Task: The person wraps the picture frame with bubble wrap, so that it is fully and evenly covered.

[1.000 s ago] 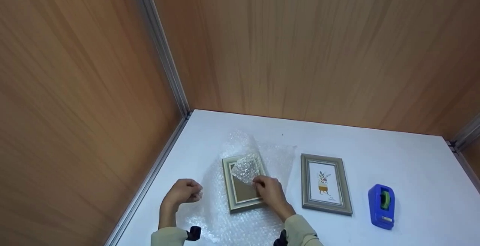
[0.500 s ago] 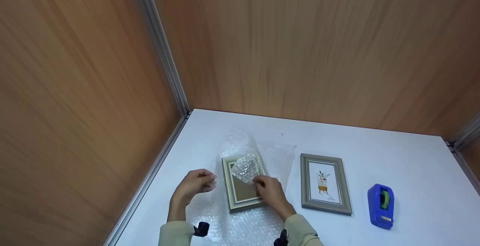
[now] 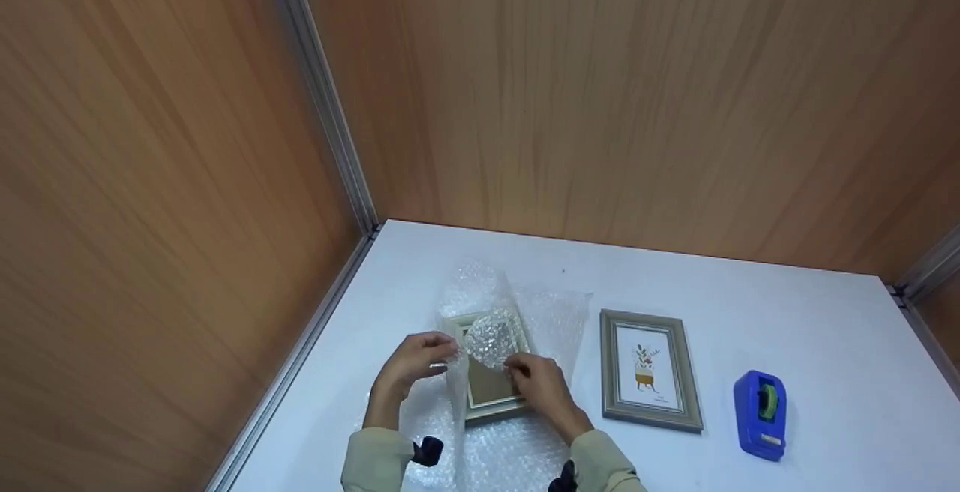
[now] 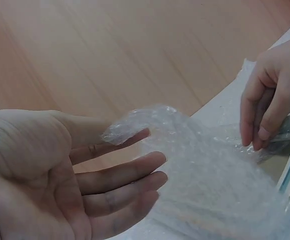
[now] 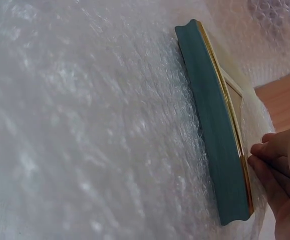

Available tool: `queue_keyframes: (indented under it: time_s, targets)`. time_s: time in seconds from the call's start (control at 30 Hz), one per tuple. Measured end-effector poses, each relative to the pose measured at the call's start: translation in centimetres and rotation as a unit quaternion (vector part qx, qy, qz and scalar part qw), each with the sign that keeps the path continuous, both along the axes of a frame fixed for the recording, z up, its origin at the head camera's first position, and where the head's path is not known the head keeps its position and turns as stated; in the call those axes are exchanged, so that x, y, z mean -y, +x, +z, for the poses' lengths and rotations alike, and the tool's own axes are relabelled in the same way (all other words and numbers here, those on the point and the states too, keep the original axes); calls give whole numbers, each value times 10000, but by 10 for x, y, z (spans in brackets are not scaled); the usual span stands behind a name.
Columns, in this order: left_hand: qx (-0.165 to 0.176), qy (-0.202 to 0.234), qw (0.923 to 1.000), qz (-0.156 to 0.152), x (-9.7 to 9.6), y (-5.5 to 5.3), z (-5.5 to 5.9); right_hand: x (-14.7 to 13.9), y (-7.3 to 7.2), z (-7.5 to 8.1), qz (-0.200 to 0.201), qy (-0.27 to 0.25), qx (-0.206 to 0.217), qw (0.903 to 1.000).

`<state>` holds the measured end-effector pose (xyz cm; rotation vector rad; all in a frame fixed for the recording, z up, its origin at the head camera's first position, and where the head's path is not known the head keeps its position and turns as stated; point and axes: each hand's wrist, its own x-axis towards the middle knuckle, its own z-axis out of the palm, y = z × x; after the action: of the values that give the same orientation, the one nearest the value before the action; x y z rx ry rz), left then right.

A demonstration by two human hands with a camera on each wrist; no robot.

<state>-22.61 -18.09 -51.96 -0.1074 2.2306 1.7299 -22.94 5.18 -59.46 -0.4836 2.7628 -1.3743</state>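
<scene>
A picture frame (image 3: 489, 385) with a pale border and a brown middle lies on a sheet of bubble wrap (image 3: 514, 451). One corner of the wrap is folded over its face. My right hand (image 3: 543, 385) pinches the tip of that fold near the frame's right side. Between thumb and index finger, my left hand (image 3: 414, 361) holds the wrap's left edge, lifted over the frame's left side. The raised flap (image 4: 200, 170) hangs from this hand in the left wrist view. A blue-green side with a gold edge shows on the frame (image 5: 210, 120) in the right wrist view.
To the right, a second frame (image 3: 651, 368) with a plant picture lies face up on the white table (image 3: 817, 327). Beyond it stands a blue tape dispenser (image 3: 760, 415) with a green roll. Wood-grain panels (image 3: 600, 102) border the table at the back and left.
My left hand has moved right and a little up, drawing the wrap's left edge over the frame's left side. My right hand stays on the folded corner.
</scene>
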Motion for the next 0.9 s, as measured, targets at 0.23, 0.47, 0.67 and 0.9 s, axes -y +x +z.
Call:
queue_keyframes:
  time_s: [0.23, 0.47, 0.67, 0.9]
  targets:
    - [-44, -87, 10000, -17, -17, -7, -7, -1, 0, 0, 66, -101, 50, 9999]
    - [-185, -481, 9987, -8, -32, -8, -12, -1, 0, -2, 35, 111, -328, 9994]
    - [-406, -1210, 9918, 7, -44, -11, -17, -2, 0, -1, 123, 5, -148, 9998]
    - [-785, -1989, 9769, -23, -53, -14, -23, -2, -1, -2, 97, 81, -339, 9993]
